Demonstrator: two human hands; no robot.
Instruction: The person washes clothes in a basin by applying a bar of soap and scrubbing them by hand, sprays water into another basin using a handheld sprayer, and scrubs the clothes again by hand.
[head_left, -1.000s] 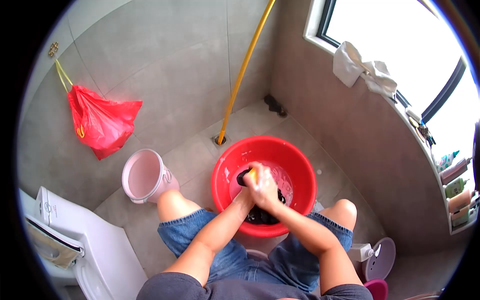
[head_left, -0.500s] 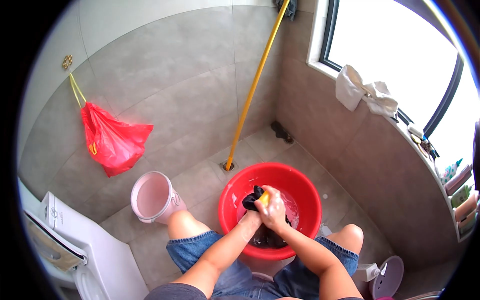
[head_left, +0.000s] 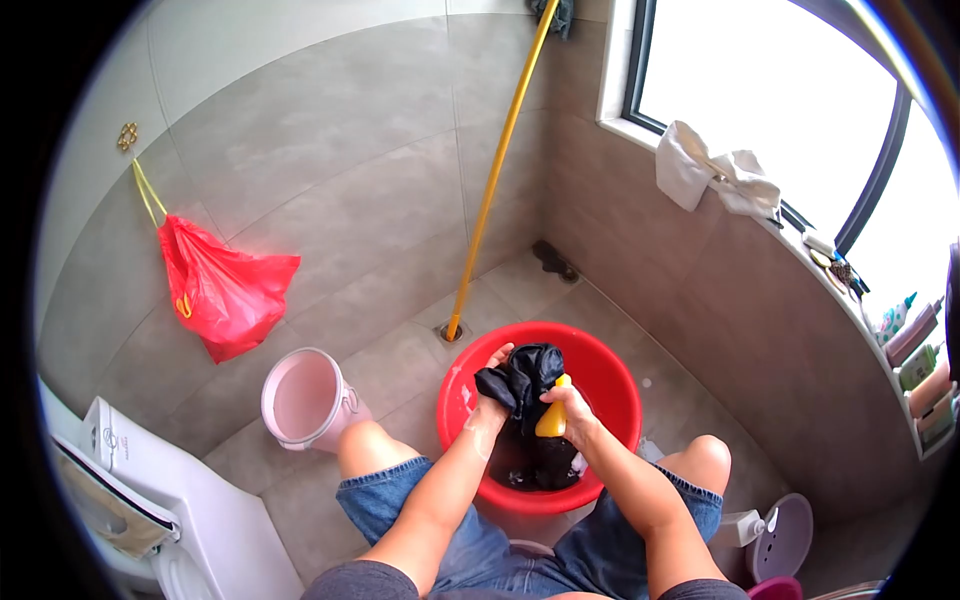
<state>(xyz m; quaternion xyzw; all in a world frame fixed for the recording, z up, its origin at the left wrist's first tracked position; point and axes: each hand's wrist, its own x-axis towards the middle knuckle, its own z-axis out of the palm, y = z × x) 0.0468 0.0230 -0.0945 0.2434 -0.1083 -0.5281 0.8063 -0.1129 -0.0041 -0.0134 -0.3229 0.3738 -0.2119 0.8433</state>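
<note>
A red basin [head_left: 622, 405] stands on the floor between my knees, with dark wet cloth [head_left: 550, 462] lying in its lower part. My left hand [head_left: 488, 409] is closed on a bunched black garment [head_left: 534, 370] held up over the basin; its exact kind cannot be made out. Some fingers of that hand show behind the fabric. A yellow bar of soap [head_left: 551, 421] is gripped in my right hand [head_left: 574, 411], just right of the garment and tilted upward.
Left of the basin stands a pink bucket [head_left: 304, 400]. A yellow pole [head_left: 497, 170] leans in the corner. A red plastic bag [head_left: 225, 285] hangs on the wall, above a white toilet [head_left: 185, 490]. Bottles [head_left: 915, 365] line the windowsill, and a purple basin [head_left: 781, 540] is lower right.
My hands, pressed together before, have moved apart. The black garment is now raised and spread wider in my left hand, while the soap has shifted right and lower with my right hand.
</note>
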